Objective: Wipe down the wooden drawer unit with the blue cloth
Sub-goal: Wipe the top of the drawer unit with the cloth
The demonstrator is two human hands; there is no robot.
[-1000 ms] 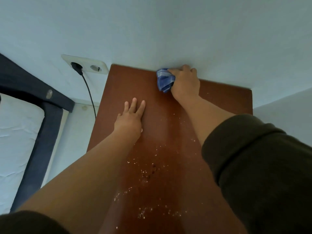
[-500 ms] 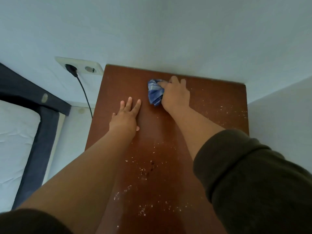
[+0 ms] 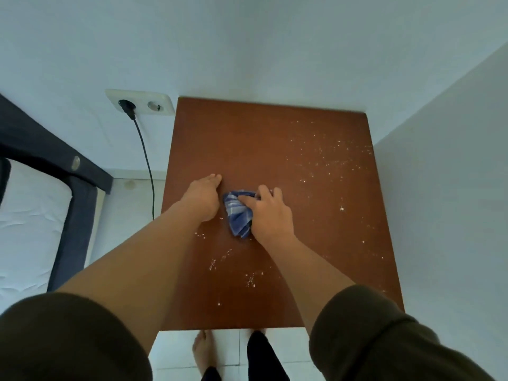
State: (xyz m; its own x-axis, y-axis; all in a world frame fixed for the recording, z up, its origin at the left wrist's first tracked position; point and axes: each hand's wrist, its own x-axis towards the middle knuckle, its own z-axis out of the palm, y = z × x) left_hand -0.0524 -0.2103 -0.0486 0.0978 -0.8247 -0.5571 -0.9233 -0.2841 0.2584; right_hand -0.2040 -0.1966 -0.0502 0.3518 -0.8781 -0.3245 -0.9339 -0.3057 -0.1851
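Observation:
The brown wooden top of the drawer unit (image 3: 247, 138) fills the middle of the view, seen from above. White crumbs (image 3: 327, 158) speckle its right side and lie in small patches near the front. My right hand (image 3: 270, 215) presses a bunched blue checked cloth (image 3: 238, 214) onto the middle of the top and grips it. My left hand (image 3: 203, 198) rests edge-on on the wood just left of the cloth, fingers together and holding nothing.
White walls close in behind and to the right of the unit. A wall socket (image 3: 143, 102) with a black cable (image 3: 147, 160) is at the back left. A dark bed frame (image 3: 68, 171) with a white mattress stands at left. My feet (image 3: 202, 350) are on white floor tiles below.
My right hand has dragged the cloth from the back edge toward the middle of the top. My left hand has shifted nearer and turned onto its edge beside the cloth. The camera now looks further down.

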